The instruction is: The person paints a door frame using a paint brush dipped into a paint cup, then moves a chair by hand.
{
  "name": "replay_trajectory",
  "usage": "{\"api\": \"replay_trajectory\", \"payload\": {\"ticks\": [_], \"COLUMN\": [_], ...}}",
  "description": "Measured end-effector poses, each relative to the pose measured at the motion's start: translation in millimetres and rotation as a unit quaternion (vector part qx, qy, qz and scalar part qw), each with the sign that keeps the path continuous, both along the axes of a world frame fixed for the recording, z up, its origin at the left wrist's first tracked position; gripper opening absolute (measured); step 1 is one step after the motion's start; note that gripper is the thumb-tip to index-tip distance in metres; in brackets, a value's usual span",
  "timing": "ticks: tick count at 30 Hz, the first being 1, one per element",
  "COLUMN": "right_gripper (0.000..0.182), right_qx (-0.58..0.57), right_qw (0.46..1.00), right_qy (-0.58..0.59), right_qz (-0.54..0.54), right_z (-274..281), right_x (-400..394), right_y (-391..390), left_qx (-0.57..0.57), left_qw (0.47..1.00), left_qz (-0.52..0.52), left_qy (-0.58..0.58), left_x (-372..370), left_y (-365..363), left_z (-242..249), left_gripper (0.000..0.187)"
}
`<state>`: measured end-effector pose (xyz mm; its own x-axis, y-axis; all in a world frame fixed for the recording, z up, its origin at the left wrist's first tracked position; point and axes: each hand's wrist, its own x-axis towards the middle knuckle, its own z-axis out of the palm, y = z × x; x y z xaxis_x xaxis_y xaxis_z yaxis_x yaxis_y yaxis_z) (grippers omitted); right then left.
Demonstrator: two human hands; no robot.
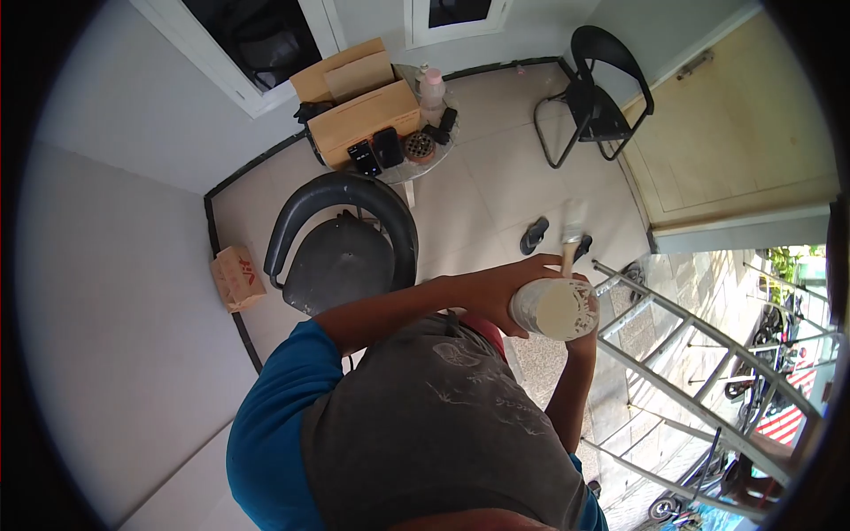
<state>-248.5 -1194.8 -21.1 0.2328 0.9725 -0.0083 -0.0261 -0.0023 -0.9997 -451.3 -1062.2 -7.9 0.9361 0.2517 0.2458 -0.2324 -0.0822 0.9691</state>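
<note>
My left hand (506,296) is wrapped around the side of a clear tub of cream paint (560,310), its thumb on the near side and its fingers on the far side. Dried-looking smears mark the tub's inner wall. A paintbrush (572,239) stands bristles outward just beyond the rim, its tip blurred and the lower handle hidden behind the tub. My right hand (584,341) is closed at the tub's right side, mostly covered by it, with fingertips right at the brush handle.
A black padded chair (341,261) stands left of my arms. Behind it, a glass table (409,175) carries a cardboard box (365,124), phones and bottles. A metal ladder (691,389) leans close on the right. Sandals (534,235) lie on the floor; another chair (598,111) stands farther back.
</note>
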Motion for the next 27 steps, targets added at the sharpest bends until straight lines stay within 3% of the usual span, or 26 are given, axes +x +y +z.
{"api": "replay_trajectory", "payload": {"ticks": [2, 4, 6, 9, 12, 14, 16, 18, 19, 20, 22, 23, 25, 27], "right_gripper": [0.030, 0.032, 0.035, 0.047, 0.051, 0.039, 0.034, 0.045, 0.069, 0.069, 0.092, 0.092, 0.100, 0.100], "right_qx": [-0.046, -0.032, -0.057, -0.065, -0.061, -0.097, -0.106, -0.072, -0.066, -0.065, -0.034, -0.034, -0.006, -0.020], "right_qw": [0.997, 0.999, 0.986, 0.991, 0.991, 0.994, 0.988, 0.988, 0.980, 0.979, 0.957, 0.956, 0.922, 0.934], "right_qy": [0.002, 0.002, 0.135, 0.109, 0.118, 0.056, 0.104, 0.020, -0.010, -0.010, -0.096, -0.095, -0.213, -0.195], "right_qz": [-0.054, -0.040, -0.078, -0.038, -0.009, 0.013, 0.039, 0.135, 0.185, 0.191, 0.272, 0.277, 0.324, 0.299], "right_z": [-8.0, -18.6, -22.6, -16.4, -17.5, -40.9, -29.9, -14.3, -10.0, -11.0, -12.6, -10.8, -4.5, -3.8], "right_x": [14.3, 31.3, 46.1, 69.7, 97.9, 128.0, 147.3, 159.7, 167.8, 175.2, 186.9, 190.5, 192.6, 182.5], "right_y": [20.0, 42.9, 67.0, 104.3, 143.3, 167.8, 188.4, 210.7, 220.7, 231.1, 250.2, 258.0, 273.1, 281.4], "left_qx": [-0.011, -0.022, 0.011, 0.055, 0.057, 0.050, 0.044, 0.037, 0.038, 0.022, 0.006, 0.012, 0.021, 0.014], "left_qw": [1.000, 0.998, 0.992, 0.972, 0.960, 0.953, 0.945, 0.933, 0.930, 0.925, 0.919, 0.915, 0.910, 0.910], "left_qz": [0.027, 0.057, 0.126, 0.213, 0.268, 0.296, 0.322, 0.359, 0.365, 0.378, 0.394, 0.403, 0.414, 0.415], "left_qy": [-0.009, -0.018, -0.024, -0.078, -0.050, -0.036, -0.025, -0.022, -0.021, -0.017, -0.011, -0.004, 0.003, 0.013], "left_x": [8.5, 19.6, 35.2, 64.4, 89.1, 106.8, 124.2, 141.2, 148.9, 155.4, 166.1, 170.5, 177.2, 181.0], "left_y": [16.4, 30.1, 44.0, 65.9, 86.8, 99.0, 112.0, 124.3, 129.8, 135.3, 143.3, 147.1, 156.4, 163.1], "left_z": [-6.8, -16.1, -25.4, -38.0, -34.3, -32.4, -34.2, -38.6, -39.9, -41.1, -42.4, -42.3, -41.3, -41.1], "left_gripper": [0.106, 0.106, 0.103, 0.102, 0.102, 0.102, 0.101, 0.104, 0.104, 0.108, 0.112, 0.114, 0.116, 0.119]}}
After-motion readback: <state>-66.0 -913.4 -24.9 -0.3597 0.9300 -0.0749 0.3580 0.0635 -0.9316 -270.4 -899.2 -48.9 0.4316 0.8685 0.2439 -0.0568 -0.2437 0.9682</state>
